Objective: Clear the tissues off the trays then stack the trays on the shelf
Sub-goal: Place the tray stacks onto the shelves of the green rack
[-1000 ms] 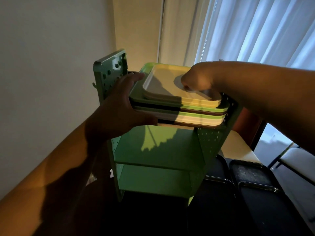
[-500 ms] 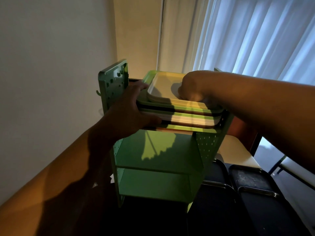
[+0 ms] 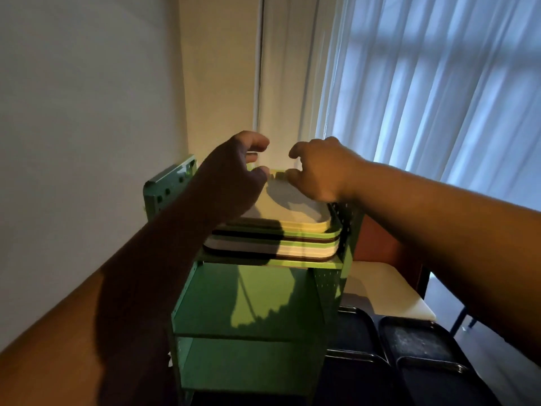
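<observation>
The room is dim, lit by cool bluish daylight filtering through the sheer curtain [image 3: 439, 92] at upper right and by a warm yellowish light that falls on the corner wall [image 3: 219, 83] and the pale top tray [image 3: 295, 213]. The left hand [image 3: 231, 177] and its forearm are in deep shadow and throw a hard-edged shadow over the stacked trays and the green shelf [image 3: 251, 306], while the right hand [image 3: 319, 171] is warmly lit. Fingertips look slightly soft, straight lines bow toward the edges, and the dark trays [image 3: 421, 347] at lower right lose detail.
</observation>
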